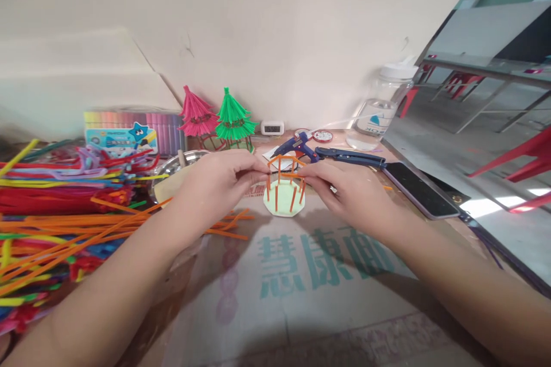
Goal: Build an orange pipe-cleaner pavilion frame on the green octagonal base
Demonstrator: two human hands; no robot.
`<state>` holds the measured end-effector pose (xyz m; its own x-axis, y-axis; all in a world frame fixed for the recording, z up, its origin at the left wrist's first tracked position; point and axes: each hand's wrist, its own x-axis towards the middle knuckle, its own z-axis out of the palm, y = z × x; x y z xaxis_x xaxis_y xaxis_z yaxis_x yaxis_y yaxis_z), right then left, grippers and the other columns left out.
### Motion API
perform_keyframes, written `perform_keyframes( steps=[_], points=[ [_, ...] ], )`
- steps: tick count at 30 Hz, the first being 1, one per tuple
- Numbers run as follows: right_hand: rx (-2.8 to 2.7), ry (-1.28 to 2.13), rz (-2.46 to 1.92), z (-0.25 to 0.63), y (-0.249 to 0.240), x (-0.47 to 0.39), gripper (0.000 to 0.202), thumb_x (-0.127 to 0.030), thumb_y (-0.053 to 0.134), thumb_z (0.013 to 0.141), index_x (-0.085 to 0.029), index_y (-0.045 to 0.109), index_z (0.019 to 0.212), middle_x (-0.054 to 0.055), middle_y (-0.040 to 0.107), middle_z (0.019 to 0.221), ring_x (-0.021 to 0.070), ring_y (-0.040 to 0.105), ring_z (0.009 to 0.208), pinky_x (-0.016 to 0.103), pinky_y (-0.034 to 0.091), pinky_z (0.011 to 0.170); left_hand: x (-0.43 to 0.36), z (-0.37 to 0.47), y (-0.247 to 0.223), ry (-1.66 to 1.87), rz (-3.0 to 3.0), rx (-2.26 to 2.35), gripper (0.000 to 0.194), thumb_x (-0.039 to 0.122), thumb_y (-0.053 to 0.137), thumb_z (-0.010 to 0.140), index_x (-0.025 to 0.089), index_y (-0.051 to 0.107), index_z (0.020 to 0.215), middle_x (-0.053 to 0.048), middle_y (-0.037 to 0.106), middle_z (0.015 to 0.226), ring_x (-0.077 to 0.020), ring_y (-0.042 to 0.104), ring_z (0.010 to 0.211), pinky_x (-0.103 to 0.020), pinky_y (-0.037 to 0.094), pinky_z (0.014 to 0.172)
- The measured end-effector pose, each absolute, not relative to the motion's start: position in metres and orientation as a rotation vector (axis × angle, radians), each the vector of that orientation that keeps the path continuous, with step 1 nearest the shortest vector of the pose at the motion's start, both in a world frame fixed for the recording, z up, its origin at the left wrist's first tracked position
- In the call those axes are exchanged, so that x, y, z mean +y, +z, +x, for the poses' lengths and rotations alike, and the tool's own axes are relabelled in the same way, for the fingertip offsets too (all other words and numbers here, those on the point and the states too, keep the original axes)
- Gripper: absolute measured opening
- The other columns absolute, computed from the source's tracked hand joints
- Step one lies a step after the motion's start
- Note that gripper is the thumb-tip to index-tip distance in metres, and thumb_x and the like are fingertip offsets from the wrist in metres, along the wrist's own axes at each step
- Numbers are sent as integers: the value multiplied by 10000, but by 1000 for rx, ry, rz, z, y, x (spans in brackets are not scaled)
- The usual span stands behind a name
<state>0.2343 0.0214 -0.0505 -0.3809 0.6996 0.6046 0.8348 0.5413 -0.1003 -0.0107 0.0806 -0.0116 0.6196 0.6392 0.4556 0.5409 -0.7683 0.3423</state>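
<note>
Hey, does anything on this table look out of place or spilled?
Slightly: a few thin orange fuzzy stems splay at uneven angles to the left of the pale-green polygonal base, looking untidy beside it. I see nothing spilled or broken.

Orange frame (293,175): matt, fuzzy-looking
Pale green base (284,199): smooth, matt, card-like
Loose orange stems (55,223): matt, fuzzy-looking
Glue gun (297,145): smooth blue plastic
Bottle (374,114): clear, glossy plastic
Phone (419,188): dark, glossy front
Bowl (198,155): shiny metal
Wall (301,40): smooth, matt
</note>
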Motion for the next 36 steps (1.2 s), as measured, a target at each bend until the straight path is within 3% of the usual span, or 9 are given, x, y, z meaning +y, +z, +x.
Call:
perform_keyframes(
  steps=[5, 9, 16, 19, 21, 24, 29, 32, 36],
  points=[
    [-2203, -252, -1195, 234, -57, 22, 205, -211, 539, 994, -200, 704, 1115, 47, 764, 971, 205, 699, 863, 303, 469, 732, 80, -7, -16, 755, 2664, 987, 248, 209, 546, 923, 242, 765, 1036, 18, 776, 867, -149, 677, 712, -250, 452, 632],
    [-2221, -252, -1182, 232, -60, 23, 224, -201, 522, 997, -189, 706, 1123, 60, 764, 990, 213, 699, 881, 315, 487, 747, 85, -7, -19, 805, 2754, 882, 226, 249, 550, 942, 217, 774, 947, -28, 748, 940, -167, 668, 839, -278, 501, 753],
    [-2283, -197, -1185, 231, -62, 21, 323, -163, 471, 1000, -217, 664, 1253, 72, 764, 1051, 211, 697, 929, 315, 499, 752, 89, -3, -22, 641, 2867, 880, 198, 244, 589, 930, 221, 771, 1006, -48, 689, 886, -193, 611, 882, -319, 485, 829],
    [-2278, -198, -1186, 231, -63, 22, 324, -158, 479, 992, -220, 663, 1252, 69, 766, 1054, 216, 694, 938, 323, 501, 774, 86, -2, -19, 555, 2818, 1019, 225, 284, 544, 955, 201, 746, 899, -37, 680, 792, -195, 612, 808, -301, 464, 750],
    [-2267, -198, -1191, 232, -62, 22, 313, -158, 484, 989, -214, 670, 1235, 67, 766, 1062, 218, 692, 945, 325, 500, 784, 82, -3, -16, 563, 2707, 1085, 278, 311, 464, 988, 198, 718, 982, -27, 707, 831, -171, 607, 723, -278, 446, 670],
    [-2234, -188, -1187, 232, -55, 19, 287, -167, 486, 991, -196, 690, 1191, 68, 765, 1022, 207, 692, 904, 314, 494, 759, 77, -6, -9, 662, 2606, 1042, 331, 225, 374, 965, 199, 667, 1117, -20, 730, 972, -134, 595, 678, -252, 441, 638],
    [-2200, -175, -1169, 232, -47, 16, 229, -195, 511, 991, -185, 716, 1093, 55, 775, 965, 187, 695, 841, 302, 480, 738, 72, -7, -1, 809, 2592, 1100, 274, 147, 375, 857, 182, 624, 748, 7, 649, 708, -135, 558, 638, -260, 394, 614],
    [-2183, -155, -1193, 232, -51, 19, 205, -218, 540, 987, -219, 721, 1083, 39, 777, 959, 186, 699, 848, 296, 480, 742, 74, -4, -6, 771, 2558, 1153, 239, 244, 464, 897, 188, 695, 878, 30, 620, 633, -129, 516, 567, -260, 353, 565],
    [-2185, -125, -1202, 232, -59, 23, 212, -219, 549, 982, -228, 715, 1115, 39, 773, 1004, 201, 700, 907, 304, 488, 781, 78, 0, -15, 642, 2643, 1042, 266, 344, 531, 936, 216, 751, 1013, 6, 689, 766, -142, 569, 661, -258, 377, 614]
  ],
)
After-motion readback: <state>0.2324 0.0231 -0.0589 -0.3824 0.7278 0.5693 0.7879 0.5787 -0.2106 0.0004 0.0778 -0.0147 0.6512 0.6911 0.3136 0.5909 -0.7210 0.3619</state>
